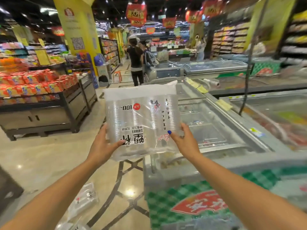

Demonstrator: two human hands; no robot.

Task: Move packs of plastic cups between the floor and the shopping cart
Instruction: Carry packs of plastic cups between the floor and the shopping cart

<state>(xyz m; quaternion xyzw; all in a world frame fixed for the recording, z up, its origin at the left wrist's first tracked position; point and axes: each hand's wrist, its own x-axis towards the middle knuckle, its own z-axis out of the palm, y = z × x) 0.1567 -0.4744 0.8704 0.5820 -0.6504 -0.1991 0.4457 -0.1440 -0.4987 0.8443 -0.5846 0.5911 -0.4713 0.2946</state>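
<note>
While both arms reach forward, head view shows one pack of plastic cups [141, 120] held up at chest level, above the floor [41, 163] and just beside the near freezer chest [216, 188]. Pack is off the ground, print upside-down to the wearer, sealed flap end pointing away.

Hands: left hand [103, 145] grips the pack's lower-left edge, thumb on the front face, fingers wrapped behind. Right hand [184, 140] grips the lower-right edge, thumb w/ blue nail pressed on the front, fingers round the side. Neither hand is free.

Other stock: a second pack [84, 198] lies flat on the floor at lower left; more clear wrap shows at the bottom edge, approx. one further pack, too blurred to confirm. Shopping cart: not identifiable in this view.

Handling assessment (judgement): contents read as stacked clear cups in rows, so likely light for its bulk. Film wrap looks glossy and loose, prob. slippery; pinching film alone risks a slip or tear. Cups are thin-walled, so squeezing hard across the rows could crack or dent them. Best hold: two hands on opposite side edges, as now, fingers under the cup rows, not the empty flap.

Surroundings: snack shelves [33, 87] at left, shoppers [136, 58] down the aisle, well apart.
</note>
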